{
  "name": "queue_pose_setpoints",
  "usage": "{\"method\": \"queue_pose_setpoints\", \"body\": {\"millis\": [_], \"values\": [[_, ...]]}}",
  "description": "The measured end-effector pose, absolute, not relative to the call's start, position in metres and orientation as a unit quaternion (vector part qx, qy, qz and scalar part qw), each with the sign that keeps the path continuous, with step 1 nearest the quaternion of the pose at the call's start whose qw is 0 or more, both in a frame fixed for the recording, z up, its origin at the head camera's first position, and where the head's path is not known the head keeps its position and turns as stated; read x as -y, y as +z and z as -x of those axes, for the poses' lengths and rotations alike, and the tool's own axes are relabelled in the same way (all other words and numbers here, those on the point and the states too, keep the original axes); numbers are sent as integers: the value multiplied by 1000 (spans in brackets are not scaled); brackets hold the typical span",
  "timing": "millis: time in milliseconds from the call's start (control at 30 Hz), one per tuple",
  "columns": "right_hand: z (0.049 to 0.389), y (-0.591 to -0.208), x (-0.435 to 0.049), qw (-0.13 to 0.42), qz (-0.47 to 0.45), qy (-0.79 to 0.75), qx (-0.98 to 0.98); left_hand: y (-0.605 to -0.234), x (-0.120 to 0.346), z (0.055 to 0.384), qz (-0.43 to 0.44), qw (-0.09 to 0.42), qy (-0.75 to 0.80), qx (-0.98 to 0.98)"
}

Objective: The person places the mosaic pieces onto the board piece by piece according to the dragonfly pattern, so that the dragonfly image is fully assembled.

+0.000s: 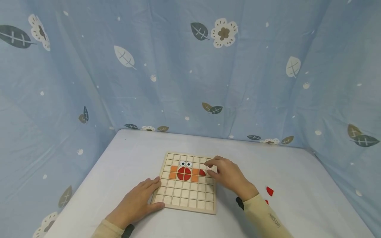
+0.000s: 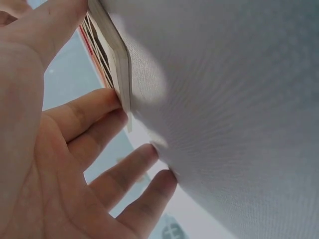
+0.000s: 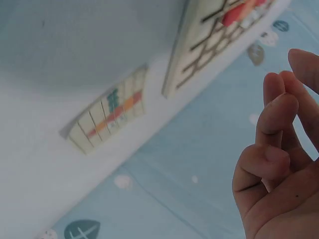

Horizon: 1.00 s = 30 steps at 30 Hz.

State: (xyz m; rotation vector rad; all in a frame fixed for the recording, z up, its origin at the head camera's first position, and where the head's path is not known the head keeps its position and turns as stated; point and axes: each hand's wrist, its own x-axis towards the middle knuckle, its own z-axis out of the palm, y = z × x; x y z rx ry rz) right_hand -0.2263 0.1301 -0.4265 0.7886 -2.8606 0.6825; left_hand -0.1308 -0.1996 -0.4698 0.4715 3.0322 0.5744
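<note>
A square wooden grid board lies on the white table. It holds two eye tiles, red quarter-round tiles forming a disc, and orange tiles on both sides of the disc. A lone red tile lies farther right. My left hand steadies the board's near left corner, fingers spread, fingertips at its left edge, thumb at the front one. Over the board's right part is my right hand, thumb and index finger apart. Its other fingers curl loosely in the right wrist view, nothing held.
To the right of the board, a red curved piece lies on the table, and another red piece is partly covered by the right sleeve. A blue patterned curtain surrounds the table at the back and sides.
</note>
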Motion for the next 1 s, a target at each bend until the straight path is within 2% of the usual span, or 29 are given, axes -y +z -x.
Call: {"method": "queue_pose_setpoints", "body": {"millis": [233,467,800,1000], "values": [[211,-408,-155,75,-319,213,920,-467,198,132,-154,4,182,-971],[196,-397,-186,151,-378,208,890,-465,197,131,-154,6,186,-970],[175,-397,-233,220,-354,186,890,-467,197,131,-149,11,185,-971],[161,-408,-262,193,-303,151,921,-469,199,131,-153,7,183,-971]]}}
